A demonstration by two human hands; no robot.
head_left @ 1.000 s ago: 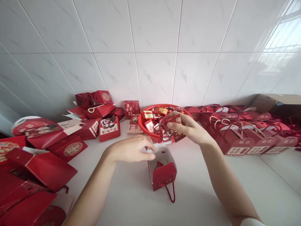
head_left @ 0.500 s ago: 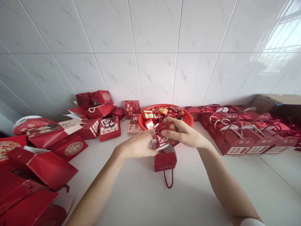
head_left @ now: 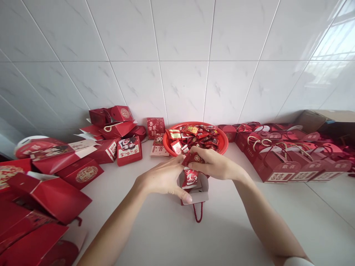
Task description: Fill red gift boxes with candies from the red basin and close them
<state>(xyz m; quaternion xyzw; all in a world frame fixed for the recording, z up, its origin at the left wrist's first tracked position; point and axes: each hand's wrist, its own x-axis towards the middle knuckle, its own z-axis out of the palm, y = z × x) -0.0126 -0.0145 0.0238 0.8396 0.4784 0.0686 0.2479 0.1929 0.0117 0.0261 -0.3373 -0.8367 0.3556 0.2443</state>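
A small red gift box (head_left: 200, 199) stands with its top spread open and its dark red cord handle (head_left: 198, 214) lying on the table in front. In its opening sits a red-and-white wrapped sweet (head_left: 190, 178). My right hand (head_left: 216, 162) pinches a dark red sweet packet (head_left: 196, 159) with a pale flower mark above the box's far side. At the box's left, my left hand (head_left: 162, 177) has thumb and fingers spread apart, the thumb by the near rim; its fingertips are partly hidden near the packet.
Behind the box, a red basin (head_left: 225, 142) holds many wrapped sweets. Red boxes with cord handles (head_left: 280, 166) stand in rows at the right, near a cardboard carton (head_left: 316, 120). Loose red boxes (head_left: 80, 171) pile up at the left. A tiled wall (head_left: 183, 88) closes the back.
The red-and-white sweet has left my left hand and dropped into the box. My left hand has spread, and my right hand with the dark packet has come lower over the box.
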